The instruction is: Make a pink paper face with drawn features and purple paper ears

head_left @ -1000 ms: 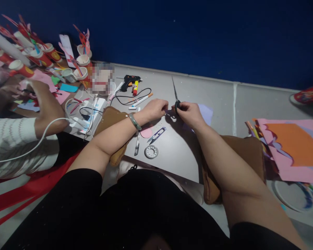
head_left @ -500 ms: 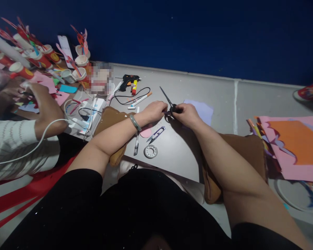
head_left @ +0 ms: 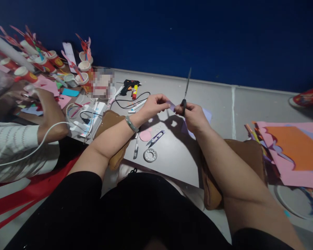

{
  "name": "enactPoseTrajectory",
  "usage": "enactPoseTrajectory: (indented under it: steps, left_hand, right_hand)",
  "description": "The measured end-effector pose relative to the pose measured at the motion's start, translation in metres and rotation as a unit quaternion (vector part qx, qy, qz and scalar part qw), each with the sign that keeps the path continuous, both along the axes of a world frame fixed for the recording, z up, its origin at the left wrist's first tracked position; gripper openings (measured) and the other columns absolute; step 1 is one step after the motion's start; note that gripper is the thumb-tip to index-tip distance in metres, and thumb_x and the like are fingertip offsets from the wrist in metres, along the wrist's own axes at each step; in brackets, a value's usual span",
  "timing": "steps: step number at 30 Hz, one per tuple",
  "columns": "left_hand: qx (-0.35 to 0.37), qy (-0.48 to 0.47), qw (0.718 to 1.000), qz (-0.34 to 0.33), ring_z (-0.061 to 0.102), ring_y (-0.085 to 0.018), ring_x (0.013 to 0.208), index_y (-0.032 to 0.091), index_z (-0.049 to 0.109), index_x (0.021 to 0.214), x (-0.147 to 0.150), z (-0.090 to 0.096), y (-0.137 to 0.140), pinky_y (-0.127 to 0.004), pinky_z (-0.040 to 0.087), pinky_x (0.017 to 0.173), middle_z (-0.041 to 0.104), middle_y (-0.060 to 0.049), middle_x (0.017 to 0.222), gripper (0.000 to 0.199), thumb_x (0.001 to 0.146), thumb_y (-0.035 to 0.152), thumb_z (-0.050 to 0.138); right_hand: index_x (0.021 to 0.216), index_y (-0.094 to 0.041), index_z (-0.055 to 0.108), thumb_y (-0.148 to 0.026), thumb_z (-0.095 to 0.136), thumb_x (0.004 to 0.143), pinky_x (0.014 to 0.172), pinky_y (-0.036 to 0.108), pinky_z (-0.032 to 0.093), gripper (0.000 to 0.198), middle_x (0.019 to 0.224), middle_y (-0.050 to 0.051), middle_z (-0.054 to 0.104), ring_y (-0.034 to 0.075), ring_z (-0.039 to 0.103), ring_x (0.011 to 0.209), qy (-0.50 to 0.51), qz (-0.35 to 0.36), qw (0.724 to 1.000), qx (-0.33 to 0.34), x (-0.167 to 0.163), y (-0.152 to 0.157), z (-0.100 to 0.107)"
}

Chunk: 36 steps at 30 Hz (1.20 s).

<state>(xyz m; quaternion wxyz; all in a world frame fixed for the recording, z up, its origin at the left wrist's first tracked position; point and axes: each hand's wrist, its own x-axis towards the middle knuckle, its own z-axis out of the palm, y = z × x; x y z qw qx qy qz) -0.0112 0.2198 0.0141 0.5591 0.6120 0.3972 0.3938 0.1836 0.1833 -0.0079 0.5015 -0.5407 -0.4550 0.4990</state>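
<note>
pinching purple paper (head_left: pixel 171 105) in left hand (head_left: pixel 156 106), fingertips together | up above table (head_left: pixel 169 165), between both hands | gripping scissors (head_left: pixel 186 91) in right hand (head_left: pixel 195 116), fingers curled | prob featherlight, bendy, easy to crease, best pinched by the ends

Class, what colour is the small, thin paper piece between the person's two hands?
The small, thin paper piece is purple; the head view shows it best.

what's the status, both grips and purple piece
Left grip pinching purple piece. Right grip holding scissors, blades pointed away. Snips on table, apart from both grips.
</note>
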Motion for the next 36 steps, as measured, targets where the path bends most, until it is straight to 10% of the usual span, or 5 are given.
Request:
enactPoseTrajectory:
  steps: [9, 18, 29, 36]
  left_hand:
    - [-0.053, -0.155, 0.986, -0.02, 0.059, -0.01, 0.08, 0.021, 0.088, 0.111, 0.022, -0.016, -0.025, -0.028, 0.045, 0.074, 0.084, -0.005, 0.104, 0.054, 0.084, 0.067, 0.092]
    - [-0.135, -0.117, 0.984, -0.003, 0.073, -0.017, 0.115, 0.023, 0.087, 0.118, 0.026, -0.002, -0.032, -0.03, 0.053, 0.098, 0.088, -0.006, 0.128, 0.026, 0.11, 0.033, 0.064]
    - [-0.08, -0.034, 0.996, 0.037, 0.074, -0.011, 0.102, 0.018, 0.084, 0.102, 0.015, 0.008, -0.029, -0.024, 0.057, 0.091, 0.089, -0.008, 0.119, 0.028, 0.114, 0.03, 0.062]
    - [-0.14, -0.068, 0.988, 0.002, 0.079, -0.008, 0.084, 0.014, 0.079, 0.112, 0.004, 0.013, -0.022, -0.02, 0.057, 0.077, 0.089, -0.011, 0.106, 0.023, 0.115, 0.034, 0.066]
  right_hand:
    - [0.072, -0.025, 0.069, -0.047, 0.106, 0.053, 0.076, 0.034, 0.055, 0.046, 0.077, -0.001, 0.068, 0.016, 0.06, 0.076, 0.14, -0.006, 0.99, -0.016, -0.014, -0.013, 0.01]
    - [0.072, -0.026, 0.062, -0.058, 0.104, 0.056, 0.08, 0.038, 0.057, 0.055, 0.08, 0.0, 0.063, 0.018, 0.057, 0.077, 0.088, -0.029, 0.996, 0.0, -0.015, -0.013, 0.007]
    - [0.072, -0.027, 0.071, -0.06, 0.096, 0.071, 0.085, 0.041, 0.06, 0.042, 0.08, 0.003, 0.071, 0.021, 0.064, 0.081, -0.018, -0.055, 0.995, 0.079, -0.013, -0.017, 0.004]
    - [0.11, -0.029, 0.089, -0.054, 0.088, 0.086, 0.1, 0.05, 0.062, 0.035, 0.101, 0.008, 0.081, 0.029, 0.076, 0.099, -0.127, -0.067, 0.971, 0.191, 0.0, -0.02, 0.002]
